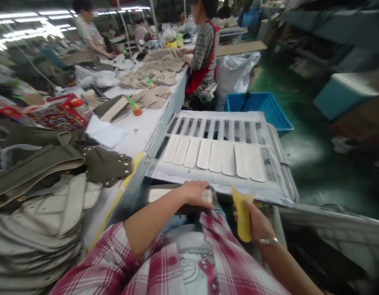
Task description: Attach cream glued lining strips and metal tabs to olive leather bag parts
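Red-and-white plaid shirt sleeves (115, 250) fill the bottom of the view, and the hands are held apart. A cream-and-olive bag strap (180, 194) is clamped across its end in the left hand (195, 194), low over the lap, so that it is kept steady close to the body. A yellow squeeze bottle (243, 217) is gripped upright in the right hand (254, 223). Cream strips (214, 157) are laid side by side on a white slatted rack (214, 116) just ahead. Beyond it stands a blue plastic crate (257, 104), with a dark strap showing inside and anything else hidden. A white plastic sack (235, 73) is propped beside it, while olive and cream bag panels (32, 229) are piled on the tabletop (137, 139) to the left.
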{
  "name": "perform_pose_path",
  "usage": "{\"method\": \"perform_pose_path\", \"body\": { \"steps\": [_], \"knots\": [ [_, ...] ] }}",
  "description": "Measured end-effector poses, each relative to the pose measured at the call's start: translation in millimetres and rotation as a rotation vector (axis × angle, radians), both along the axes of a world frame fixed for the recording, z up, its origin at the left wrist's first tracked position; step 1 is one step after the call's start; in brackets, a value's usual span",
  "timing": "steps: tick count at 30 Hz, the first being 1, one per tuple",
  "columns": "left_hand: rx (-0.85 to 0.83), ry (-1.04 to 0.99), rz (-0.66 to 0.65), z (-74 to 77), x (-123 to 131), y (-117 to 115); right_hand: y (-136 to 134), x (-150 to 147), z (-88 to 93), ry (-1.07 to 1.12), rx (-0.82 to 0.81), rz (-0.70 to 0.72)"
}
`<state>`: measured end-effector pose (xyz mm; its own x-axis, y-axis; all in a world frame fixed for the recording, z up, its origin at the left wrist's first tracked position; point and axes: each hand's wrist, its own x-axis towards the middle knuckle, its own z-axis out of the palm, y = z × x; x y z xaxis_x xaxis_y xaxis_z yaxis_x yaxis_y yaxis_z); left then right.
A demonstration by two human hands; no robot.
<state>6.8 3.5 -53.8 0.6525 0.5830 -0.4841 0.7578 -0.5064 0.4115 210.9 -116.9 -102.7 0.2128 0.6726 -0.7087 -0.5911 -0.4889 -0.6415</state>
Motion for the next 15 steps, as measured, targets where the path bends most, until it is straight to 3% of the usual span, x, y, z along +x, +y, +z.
{"method": "perform_pose_path", "body": {
  "steps": [6, 11, 15],
  "knots": [
    [0.024, -0.004, -0.041, -5.6, 5, -1, 6, -8, 2.7, 0.138, 0.106, -0.03],
    [0.044, -0.094, -0.093, -6.1, -5, -3, 22, -14, 23.9, 0.235, 0.364, 0.03],
    [0.007, -0.147, -0.111, -4.1, -13, -1, 48, -30, 40.1, 0.141, 0.504, -0.023]
  ]
}}
